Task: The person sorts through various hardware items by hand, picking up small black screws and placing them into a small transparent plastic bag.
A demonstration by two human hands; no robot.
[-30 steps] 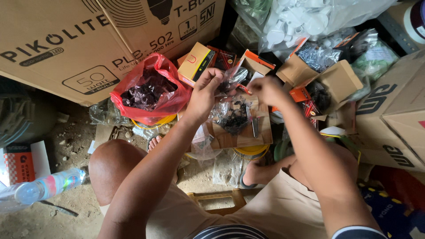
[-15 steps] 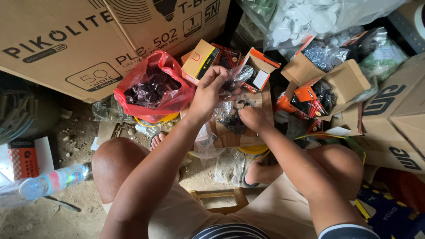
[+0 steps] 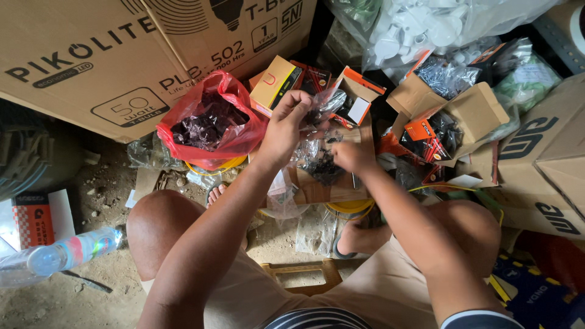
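Observation:
My left hand (image 3: pixel 285 125) pinches the top edge of a clear plastic bag (image 3: pixel 320 143) that holds small dark parts. My right hand (image 3: pixel 350 157) is at the bag's lower right side, fingers curled against it over the dark heap (image 3: pixel 323 167) of parts inside. The bag hangs over an open brown carton (image 3: pixel 332 189) between my knees. Just left of my left hand sits a red plastic bag (image 3: pixel 210 122) full of dark pieces.
Large brown cardboard boxes (image 3: pixel 122 55) stand behind. Small orange and yellow boxes (image 3: pixel 277 85) and open cartons (image 3: pixel 451 116) crowd the right, under a clear sack of white parts (image 3: pixel 426 27). A plastic bottle (image 3: pixel 67 253) lies on the dirt floor at left.
My right hand dropped from the orange boxes down to the lower side of the clear bag. My left hand stays gripping the bag's top.

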